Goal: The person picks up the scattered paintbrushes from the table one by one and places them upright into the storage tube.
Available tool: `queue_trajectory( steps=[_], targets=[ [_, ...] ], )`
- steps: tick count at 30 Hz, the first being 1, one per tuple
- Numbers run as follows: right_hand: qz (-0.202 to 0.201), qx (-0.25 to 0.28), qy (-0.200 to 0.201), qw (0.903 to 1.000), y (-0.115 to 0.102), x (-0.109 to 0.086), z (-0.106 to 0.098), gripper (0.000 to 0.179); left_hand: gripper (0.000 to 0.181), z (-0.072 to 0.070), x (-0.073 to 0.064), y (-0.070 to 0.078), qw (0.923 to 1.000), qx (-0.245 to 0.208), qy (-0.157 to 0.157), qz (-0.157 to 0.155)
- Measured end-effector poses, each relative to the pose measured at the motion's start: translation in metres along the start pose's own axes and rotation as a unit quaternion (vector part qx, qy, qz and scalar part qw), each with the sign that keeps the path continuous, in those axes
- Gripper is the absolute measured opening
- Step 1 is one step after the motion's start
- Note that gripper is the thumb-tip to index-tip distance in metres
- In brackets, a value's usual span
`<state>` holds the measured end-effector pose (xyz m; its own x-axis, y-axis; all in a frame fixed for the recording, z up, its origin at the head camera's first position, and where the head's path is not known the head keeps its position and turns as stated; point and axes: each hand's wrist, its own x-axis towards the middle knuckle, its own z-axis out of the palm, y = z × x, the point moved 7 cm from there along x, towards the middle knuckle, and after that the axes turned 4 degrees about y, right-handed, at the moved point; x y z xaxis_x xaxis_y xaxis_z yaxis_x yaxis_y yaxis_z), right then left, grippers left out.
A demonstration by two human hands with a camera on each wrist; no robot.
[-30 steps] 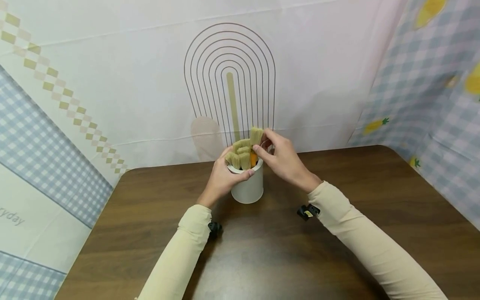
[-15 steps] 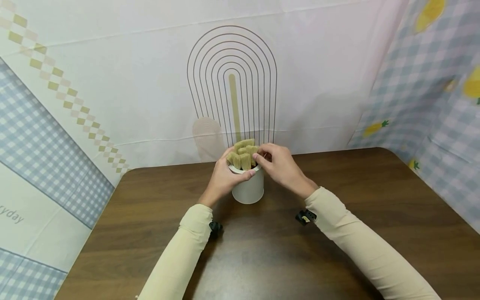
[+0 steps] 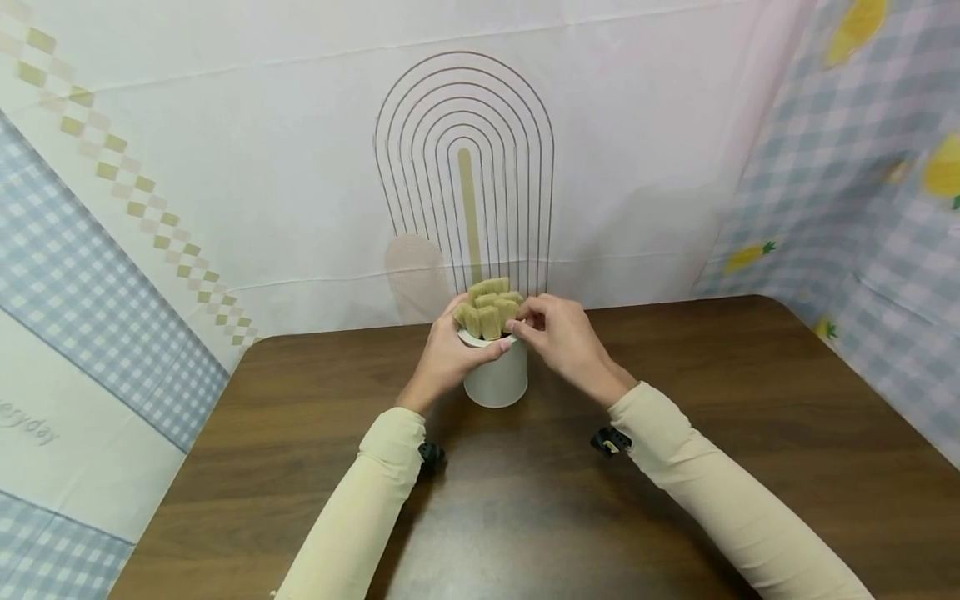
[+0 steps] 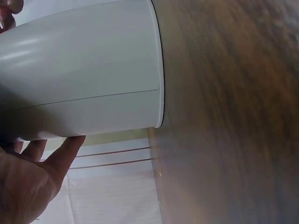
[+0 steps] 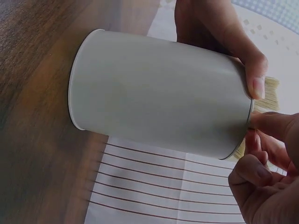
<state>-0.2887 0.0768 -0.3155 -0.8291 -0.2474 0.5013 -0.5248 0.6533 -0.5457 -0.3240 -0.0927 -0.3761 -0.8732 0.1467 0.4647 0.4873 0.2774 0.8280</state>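
A white cylindrical pot point(image 3: 495, 379) stands upright on the table and holds several paintbrushes point(image 3: 489, 322), pale bristles upward. My left hand point(image 3: 444, 354) grips the pot near its top, thumb on the near rim and fingers round the far side. At the right of the rim, my right hand point(image 3: 564, 337) pinches a paintbrush just below its bristles, with its other fingers curled. The right wrist view shows that hand's fingertips point(image 5: 261, 122) at the rim, with bristles point(image 5: 270, 93) beyond the left thumb. The brush handles are hidden inside the pot.
The dark wooden table point(image 3: 480, 500) extends around the pot. A white patterned cloth point(image 3: 300, 167) hangs right behind the table's back edge, and a blue checked cloth point(image 3: 825, 183) hangs at the right.
My right hand has lowered the paintbrush into the pot, so its bristles now sit level with the others and its orange part is hidden. The left hand keeps its grip on the pot.
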Motion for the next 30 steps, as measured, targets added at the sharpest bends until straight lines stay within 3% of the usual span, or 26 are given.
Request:
queue_trajectory(
  steps=[7, 11, 16, 19, 24, 30],
  targets=[
    [0.024, 0.034, 0.038, 0.9984, 0.023, -0.024, -0.01, 0.016, 0.076, 0.022, -0.006, 0.004, 0.9996, -0.013, -0.023, 0.009],
    [0.044, 0.078, 0.044, 0.995, 0.033, -0.032, -0.013, 0.017, 0.077, 0.026, -0.008, 0.009, 0.9994, -0.019, -0.026, 0.015],
    [0.071, 0.143, 0.013, 0.9871, 0.045, -0.037, -0.009, 0.04, 0.078, 0.019, -0.007, 0.014, 0.9994, -0.019, -0.024, 0.018],
    [0.076, 0.161, -0.022, 0.9838, 0.048, -0.044, 0.0, 0.054, 0.082, 0.016, -0.01, 0.013, 0.9991, -0.018, -0.037, 0.003],
    [0.058, 0.159, -0.053, 0.9842, 0.043, -0.05, 0.011, 0.065, 0.086, 0.007, -0.013, 0.012, 0.9976, 0.013, -0.066, -0.017],
    [0.034, 0.134, -0.058, 0.9887, 0.036, -0.044, 0.011, 0.07, 0.094, -0.013, -0.016, 0.018, 0.9949, 0.077, -0.058, -0.029]
  ],
)
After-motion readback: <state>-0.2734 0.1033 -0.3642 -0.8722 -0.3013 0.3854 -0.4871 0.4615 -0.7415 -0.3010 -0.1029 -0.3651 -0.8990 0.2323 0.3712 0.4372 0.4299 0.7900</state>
